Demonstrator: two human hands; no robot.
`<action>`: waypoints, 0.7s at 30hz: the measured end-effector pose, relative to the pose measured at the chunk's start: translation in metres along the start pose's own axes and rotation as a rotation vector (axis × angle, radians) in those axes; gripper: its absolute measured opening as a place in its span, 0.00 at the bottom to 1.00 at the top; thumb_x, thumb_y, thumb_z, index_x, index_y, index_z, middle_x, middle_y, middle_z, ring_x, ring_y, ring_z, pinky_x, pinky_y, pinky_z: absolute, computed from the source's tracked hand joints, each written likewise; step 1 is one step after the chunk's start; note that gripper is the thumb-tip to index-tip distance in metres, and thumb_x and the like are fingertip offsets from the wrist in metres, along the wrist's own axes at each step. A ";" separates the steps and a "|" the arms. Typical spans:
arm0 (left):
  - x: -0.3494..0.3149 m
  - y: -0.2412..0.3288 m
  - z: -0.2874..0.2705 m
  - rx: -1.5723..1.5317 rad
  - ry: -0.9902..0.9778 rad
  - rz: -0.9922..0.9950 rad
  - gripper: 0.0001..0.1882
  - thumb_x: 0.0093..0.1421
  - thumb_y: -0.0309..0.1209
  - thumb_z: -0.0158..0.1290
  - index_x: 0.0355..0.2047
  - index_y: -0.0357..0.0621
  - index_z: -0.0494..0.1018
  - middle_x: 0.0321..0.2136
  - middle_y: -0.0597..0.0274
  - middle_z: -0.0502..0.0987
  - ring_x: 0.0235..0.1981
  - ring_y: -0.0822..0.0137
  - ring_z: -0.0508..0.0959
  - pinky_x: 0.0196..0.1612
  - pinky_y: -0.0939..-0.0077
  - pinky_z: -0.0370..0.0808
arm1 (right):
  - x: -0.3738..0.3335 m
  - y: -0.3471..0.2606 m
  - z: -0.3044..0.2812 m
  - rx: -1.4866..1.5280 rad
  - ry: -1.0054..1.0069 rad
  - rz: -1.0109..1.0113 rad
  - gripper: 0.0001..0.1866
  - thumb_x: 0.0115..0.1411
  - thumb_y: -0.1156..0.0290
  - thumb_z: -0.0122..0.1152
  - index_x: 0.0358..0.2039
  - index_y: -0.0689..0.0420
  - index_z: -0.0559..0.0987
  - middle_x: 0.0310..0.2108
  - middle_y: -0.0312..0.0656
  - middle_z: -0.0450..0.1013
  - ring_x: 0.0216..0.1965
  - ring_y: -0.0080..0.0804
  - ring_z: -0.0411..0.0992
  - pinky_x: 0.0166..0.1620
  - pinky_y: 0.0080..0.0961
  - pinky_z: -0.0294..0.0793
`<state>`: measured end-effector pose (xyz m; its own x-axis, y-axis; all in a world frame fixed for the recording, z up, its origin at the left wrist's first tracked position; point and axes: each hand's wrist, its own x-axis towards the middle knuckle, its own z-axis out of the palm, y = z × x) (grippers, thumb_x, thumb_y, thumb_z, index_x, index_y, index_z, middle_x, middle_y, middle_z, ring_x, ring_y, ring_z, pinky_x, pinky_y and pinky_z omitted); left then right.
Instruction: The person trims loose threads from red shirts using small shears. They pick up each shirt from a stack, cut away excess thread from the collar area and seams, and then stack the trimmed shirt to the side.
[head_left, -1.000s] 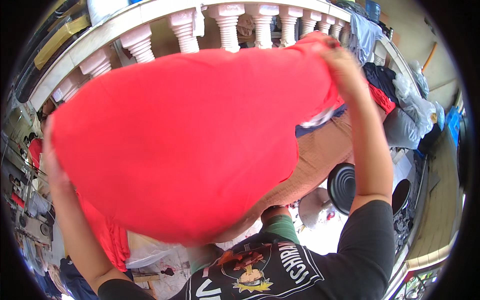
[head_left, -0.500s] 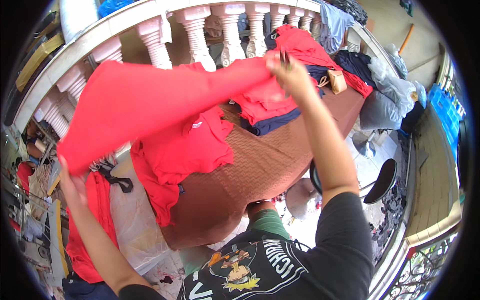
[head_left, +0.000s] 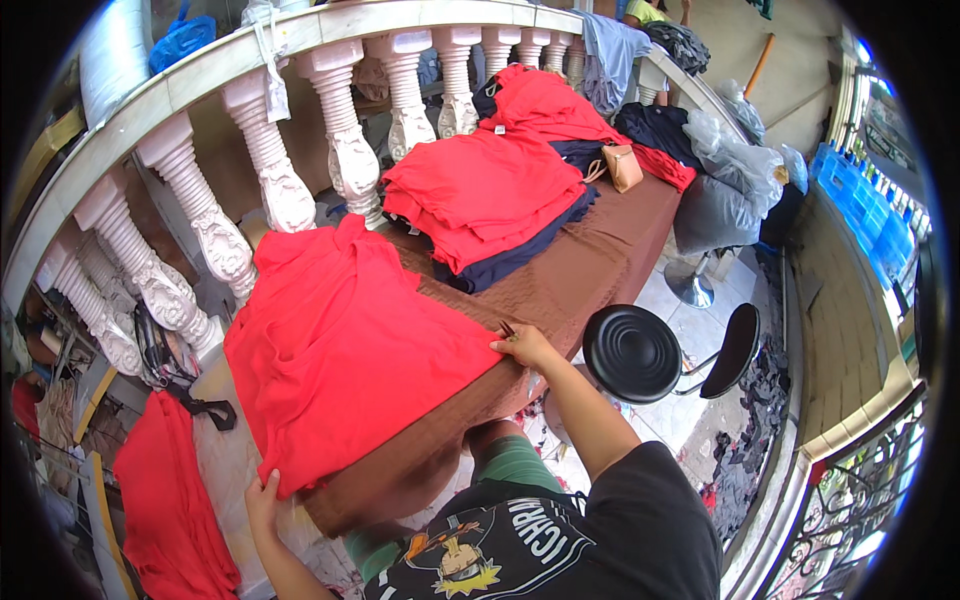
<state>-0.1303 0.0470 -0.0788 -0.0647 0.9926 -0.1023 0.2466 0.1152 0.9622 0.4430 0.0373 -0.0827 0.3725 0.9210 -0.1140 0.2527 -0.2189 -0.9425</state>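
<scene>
A red garment lies spread over the left part of a table with a brown cloth. My left hand pinches its near left corner at the table's front edge. The near right corner is pinched in my right hand. From that same hand stick the dark pointed tips of a small tool, which look like thread snips; the rest of it is hidden by my fingers. Behind and to the right is a stack of folded red garments on top of navy ones.
Farther back lie more red garments and a tan pouch. A white balustrade borders the far side. At right stand a round black stool and plastic bags. Red cloth hangs at the lower left.
The red garment has come down from the air and now lies spread on the table. Both hands moved down toward the table's near edge, still holding it.
</scene>
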 end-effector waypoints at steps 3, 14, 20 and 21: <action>-0.001 -0.002 0.000 0.028 -0.031 -0.128 0.17 0.62 0.35 0.55 0.46 0.35 0.75 0.35 0.64 0.79 0.34 0.74 0.76 0.39 0.79 0.72 | -0.003 -0.007 0.000 0.006 -0.011 -0.011 0.17 0.49 0.65 0.72 0.36 0.61 0.80 0.28 0.35 0.75 0.29 0.23 0.69 0.36 0.22 0.69; -0.123 0.227 0.005 0.061 -1.133 0.973 0.15 0.55 0.36 0.54 0.40 0.42 0.71 0.34 0.59 0.74 0.34 0.64 0.72 0.35 0.69 0.67 | 0.005 -0.006 0.005 0.121 -0.040 0.014 0.17 0.48 0.64 0.74 0.35 0.57 0.79 0.22 0.28 0.67 0.20 0.17 0.61 0.23 0.19 0.59; -0.210 0.297 0.019 0.209 -1.924 1.354 0.09 0.56 0.38 0.47 0.26 0.48 0.69 0.27 0.64 0.70 0.29 0.66 0.69 0.33 0.67 0.65 | -0.006 -0.001 -0.003 0.182 -0.004 0.031 0.13 0.49 0.67 0.73 0.33 0.58 0.80 0.24 0.30 0.71 0.25 0.19 0.66 0.30 0.19 0.65; -0.215 0.293 0.023 0.085 -1.761 1.508 0.08 0.57 0.37 0.46 0.25 0.49 0.69 0.25 0.65 0.69 0.28 0.67 0.69 0.31 0.70 0.64 | -0.006 0.001 -0.003 0.177 0.010 0.024 0.14 0.49 0.66 0.73 0.34 0.58 0.80 0.24 0.30 0.72 0.26 0.19 0.67 0.31 0.19 0.65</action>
<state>-0.0217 -0.1316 0.2193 0.7260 -0.6022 0.3320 -0.6712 -0.5156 0.5325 0.4439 0.0306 -0.0824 0.3859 0.9126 -0.1351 0.0828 -0.1801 -0.9802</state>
